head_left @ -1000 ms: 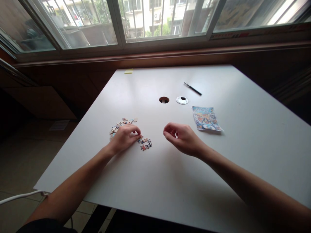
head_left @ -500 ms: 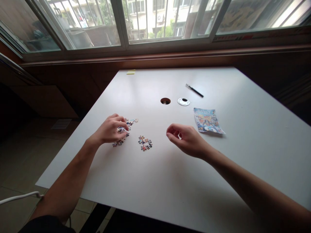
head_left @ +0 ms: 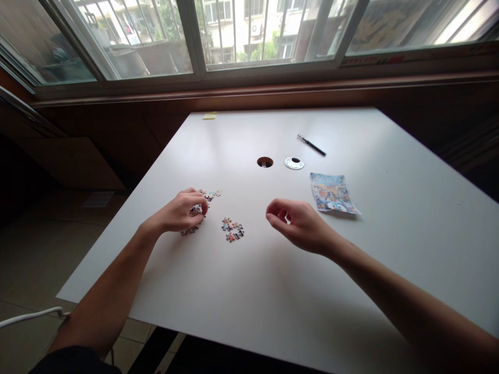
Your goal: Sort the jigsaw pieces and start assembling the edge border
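My left hand [head_left: 186, 210] is curled over a loose pile of jigsaw puzzle pieces [head_left: 191, 230] on the left of the white table, hiding part of it. Its thumb and index finger come together at the pile's right side; what lies between their tips does not show. A smaller cluster of puzzle pieces [head_left: 233, 229] lies flat between my hands. To the right of that cluster, my right hand [head_left: 296, 221] hovers with fingers curled and thumb against the index finger. Whatever it may hold is too hidden to make out.
Right of centre lies a colourful printed sheet [head_left: 334, 193]. Behind it are a black pen [head_left: 312, 145], a round metal cover [head_left: 293, 163] and a round hole [head_left: 265, 162] in the table [head_left: 234, 291]. A yellow sticky note [head_left: 209, 115] marks the far left corner.
My left hand's thumb and index finger have drawn together over the pile, the hand dipping slightly. My right hand and the small cluster are almost unchanged.
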### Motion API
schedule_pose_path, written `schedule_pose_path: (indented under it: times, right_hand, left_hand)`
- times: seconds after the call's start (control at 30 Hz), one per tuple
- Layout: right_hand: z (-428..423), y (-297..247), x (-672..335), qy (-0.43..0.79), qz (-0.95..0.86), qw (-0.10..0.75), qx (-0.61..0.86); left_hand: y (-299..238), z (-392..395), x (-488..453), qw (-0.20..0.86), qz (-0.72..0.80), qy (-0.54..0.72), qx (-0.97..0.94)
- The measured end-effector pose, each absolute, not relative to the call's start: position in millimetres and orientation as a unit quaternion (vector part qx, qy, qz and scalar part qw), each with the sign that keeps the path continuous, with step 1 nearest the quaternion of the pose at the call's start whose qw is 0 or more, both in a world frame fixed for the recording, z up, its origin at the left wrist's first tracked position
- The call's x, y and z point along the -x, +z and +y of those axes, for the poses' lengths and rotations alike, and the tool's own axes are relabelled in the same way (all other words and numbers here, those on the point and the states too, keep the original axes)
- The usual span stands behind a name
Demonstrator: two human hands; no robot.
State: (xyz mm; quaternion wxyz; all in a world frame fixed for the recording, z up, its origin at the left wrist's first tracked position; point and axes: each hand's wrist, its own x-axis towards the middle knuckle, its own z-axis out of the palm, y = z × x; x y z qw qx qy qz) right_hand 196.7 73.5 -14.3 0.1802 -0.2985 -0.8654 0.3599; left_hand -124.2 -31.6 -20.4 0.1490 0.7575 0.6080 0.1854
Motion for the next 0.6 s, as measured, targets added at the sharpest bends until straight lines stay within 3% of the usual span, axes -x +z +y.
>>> schedule_pose_path:
  times: [0.23, 0.6]
  right_hand:
    - [75.0, -15.1, -197.4, 0.361, -0.867, 0.177, 0.295]
    - [74.1, -13.4, -196.0, 0.363, -0.866, 0.175, 0.295]
  left_hand:
    - [-24.6, -30.1, 114.4, 0.376, 0.582, 0.484, -0.535]
    - [-22.5, -35.9, 96.6, 0.460, 0.526, 0.489, -0.522]
